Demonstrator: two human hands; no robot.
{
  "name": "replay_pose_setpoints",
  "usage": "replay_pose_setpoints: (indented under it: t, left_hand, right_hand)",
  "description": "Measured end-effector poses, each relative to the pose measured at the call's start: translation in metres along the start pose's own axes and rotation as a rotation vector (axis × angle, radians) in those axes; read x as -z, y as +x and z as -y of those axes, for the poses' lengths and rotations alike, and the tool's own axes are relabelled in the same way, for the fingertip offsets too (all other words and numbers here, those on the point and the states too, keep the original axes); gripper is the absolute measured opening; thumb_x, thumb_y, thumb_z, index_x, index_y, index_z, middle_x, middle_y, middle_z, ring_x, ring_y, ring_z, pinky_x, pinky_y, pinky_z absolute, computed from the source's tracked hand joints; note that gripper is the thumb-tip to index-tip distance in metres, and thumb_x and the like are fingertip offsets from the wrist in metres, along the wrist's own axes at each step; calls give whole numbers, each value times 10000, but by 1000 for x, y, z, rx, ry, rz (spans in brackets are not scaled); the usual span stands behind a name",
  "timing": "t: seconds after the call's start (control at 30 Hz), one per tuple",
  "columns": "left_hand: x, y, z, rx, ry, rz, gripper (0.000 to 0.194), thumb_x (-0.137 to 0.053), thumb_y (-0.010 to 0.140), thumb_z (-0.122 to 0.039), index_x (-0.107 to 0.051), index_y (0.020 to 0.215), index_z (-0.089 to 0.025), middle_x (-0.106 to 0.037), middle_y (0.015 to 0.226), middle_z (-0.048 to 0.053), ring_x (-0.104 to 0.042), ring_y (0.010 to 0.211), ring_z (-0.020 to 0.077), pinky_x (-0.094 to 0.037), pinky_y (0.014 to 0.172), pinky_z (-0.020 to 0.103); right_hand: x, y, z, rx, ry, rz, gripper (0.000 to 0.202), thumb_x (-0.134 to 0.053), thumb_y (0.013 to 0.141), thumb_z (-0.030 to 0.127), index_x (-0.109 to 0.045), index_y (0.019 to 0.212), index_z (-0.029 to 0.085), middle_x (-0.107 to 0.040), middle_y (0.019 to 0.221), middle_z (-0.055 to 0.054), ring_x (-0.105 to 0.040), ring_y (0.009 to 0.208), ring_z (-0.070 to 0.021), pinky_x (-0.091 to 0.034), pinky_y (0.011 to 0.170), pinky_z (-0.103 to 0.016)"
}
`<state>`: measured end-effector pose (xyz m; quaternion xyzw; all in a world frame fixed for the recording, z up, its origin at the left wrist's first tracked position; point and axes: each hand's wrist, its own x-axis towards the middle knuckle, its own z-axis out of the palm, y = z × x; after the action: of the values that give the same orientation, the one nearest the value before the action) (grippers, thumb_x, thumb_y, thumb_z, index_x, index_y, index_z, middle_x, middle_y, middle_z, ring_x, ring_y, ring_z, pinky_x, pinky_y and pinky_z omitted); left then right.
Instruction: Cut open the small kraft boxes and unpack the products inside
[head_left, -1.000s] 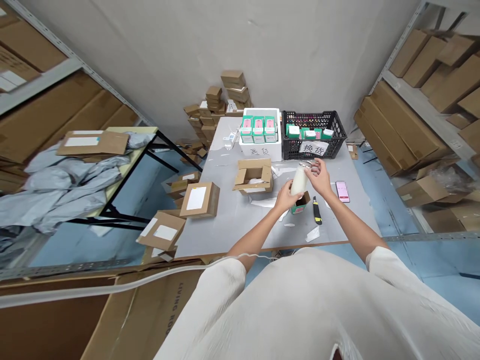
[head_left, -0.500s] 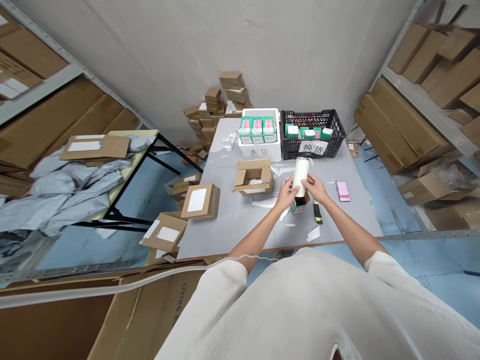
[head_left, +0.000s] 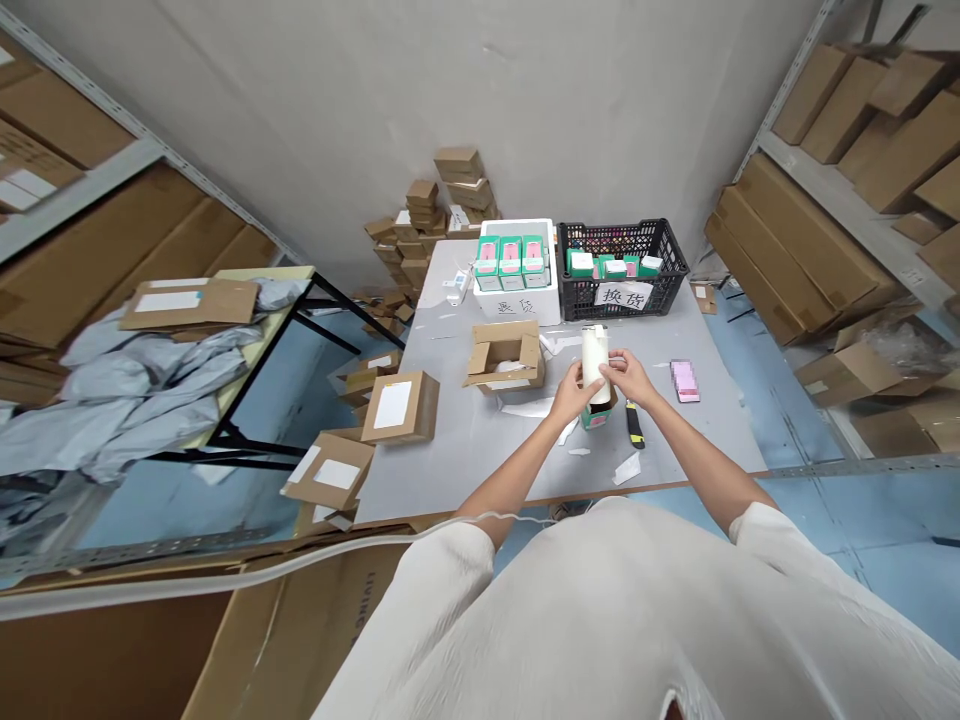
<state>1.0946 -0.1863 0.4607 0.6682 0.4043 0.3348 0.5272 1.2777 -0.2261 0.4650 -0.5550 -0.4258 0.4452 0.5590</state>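
Observation:
A white bottle [head_left: 595, 362] stands upright between my two hands, its lower end inside the mouth of a small green box [head_left: 597, 418]. My left hand [head_left: 574, 391] is closed around its left side. From the right, my right hand [head_left: 628, 376] grips it with the fingertips. The bottle hides most of the box's opening. A black and yellow utility knife [head_left: 635, 425] lies right of the box. Scraps of white paper [head_left: 627, 469] lie around it on the grey table [head_left: 465, 455].
An opened cardboard box [head_left: 504, 358] and a closed one [head_left: 400, 407] stand to the left. A white foam box [head_left: 517, 304] and a black crate [head_left: 624, 290], both holding green boxes, are at the back. A pink-screened phone [head_left: 684, 381] lies right.
Both hands have lowered the bottle slightly, and its lower end is now down in the green box. The other things on the table have stayed in place.

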Motion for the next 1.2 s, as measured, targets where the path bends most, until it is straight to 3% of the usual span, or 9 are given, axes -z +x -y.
replay_pose_setpoints:
  t: [0.13, 0.23, 0.33, 0.5, 0.67, 0.83, 0.97, 1.2]
  left_hand:
    - [6, 1, 5, -13, 161, -43, 758, -837, 891, -606, -621, 1501, -211, -651, 1327, 157, -694, 1188, 322, -593, 1025, 438]
    - [10, 3, 6, -63, 113, -6, 783, -773, 947, -570, -516, 1588, -202, -655, 1365, 166, -693, 1197, 306, -596, 999, 424]
    - [10, 4, 6, -107, 28, 11, 664, -685, 1003, -536, -521, 1560, -213, -641, 1441, 163, -675, 1269, 299, -587, 1035, 432]
    - [9, 1, 5, -36, 95, -58, 738, -832, 886, -551, -609, 1504, -216, -576, 1397, 149, -693, 1205, 295, -619, 1014, 430]
    - [12, 2, -1, -27, 40, -61, 705, -842, 876, -566, -670, 1454, -203, -671, 1323, 141, -704, 1187, 299, -613, 1042, 440]
    - [12, 5, -6, 140, -243, 6, 650, -682, 973, -692, -703, 1387, -192, -784, 1288, 134, -755, 1157, 298, -647, 945, 417]
    - [12, 5, -8, 284, -324, 27, 620, -639, 998, -705, -733, 1330, -190, -822, 1209, 128, -784, 1141, 301, -655, 928, 419]
    - [15, 5, 0, 305, -343, 73, 674, -695, 954, -728, -711, 1331, -169, -813, 1214, 152, -789, 1130, 300, -649, 947, 418]
  right_hand:
    - [-1, 1, 1, -19, 14, 14, 679, -838, 734, 723, -585, 1162, 261, -764, 1021, -55, -740, 929, -236, -663, 845, -444]
    - [0, 0, 4, 23, -40, -7, 706, -852, 723, 704, -626, 1203, 238, -751, 1140, -100, -728, 996, -250, -663, 861, -444]
    - [0, -1, 7, 33, -93, -11, 693, -855, 726, 678, -682, 1216, 219, -735, 1175, -107, -718, 984, -249, -669, 828, -432]
    - [1, -3, 9, 10, -140, -52, 607, -834, 741, 663, -724, 1131, 210, -763, 1093, -82, -704, 859, -212, -668, 756, -401]
    - [1, -5, 9, 84, -184, -46, 542, -807, 783, 627, -753, 1130, 214, -792, 1187, -113, -733, 930, -229, -650, 899, -435]
    - [0, -6, 12, 111, -208, -46, 572, -815, 784, 619, -767, 1191, 219, -766, 1271, -121, -732, 940, -233, -631, 941, -453]
    - [-2, -7, 17, 119, -250, -52, 541, -805, 798, 637, -787, 1147, 224, -740, 1299, -118, -722, 954, -230, -626, 946, -443]
    - [-1, -9, 16, 115, -252, -44, 522, -802, 796, 622, -785, 1123, 216, -734, 1286, -121, -716, 935, -221, -626, 936, -438]
